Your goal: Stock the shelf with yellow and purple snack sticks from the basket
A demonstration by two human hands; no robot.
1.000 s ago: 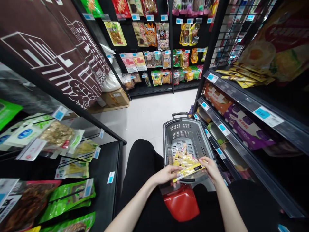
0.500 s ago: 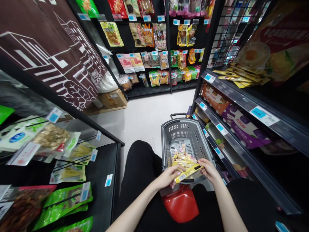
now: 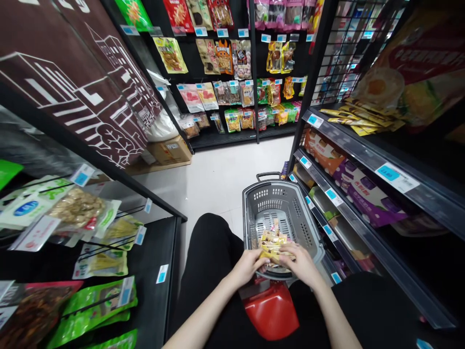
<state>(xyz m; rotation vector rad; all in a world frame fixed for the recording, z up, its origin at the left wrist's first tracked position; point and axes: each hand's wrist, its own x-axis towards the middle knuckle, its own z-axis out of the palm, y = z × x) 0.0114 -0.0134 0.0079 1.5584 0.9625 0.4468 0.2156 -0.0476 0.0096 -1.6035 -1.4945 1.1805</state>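
Observation:
A grey plastic shopping basket [image 3: 281, 192] stands in front of my knees. Several yellow snack packets [image 3: 269, 244] lie in its near end, some with pinkish parts showing. My left hand [image 3: 250, 264] reaches over the near left rim, its thumb and fingers closed on the left side of a yellow packet. From the right, my right hand [image 3: 297, 261] bends its fingers over the right side of the same yellow packets. Both palms face down, and what lies under the fingers is partly hidden.
A red seat-like piece [image 3: 272, 310] is between my legs. Shelves with yellow sachets [image 3: 359, 116] and purple cartons [image 3: 366, 191] run close along the right. Bagged snacks [image 3: 90, 305] hang at left. A cardboard box [image 3: 170, 150] sits on the floor ahead.
The yellow packet stretched between my hands has gone down onto the others in the basket. My right hand moved left and turned palm down; my left hand shifted slightly left.

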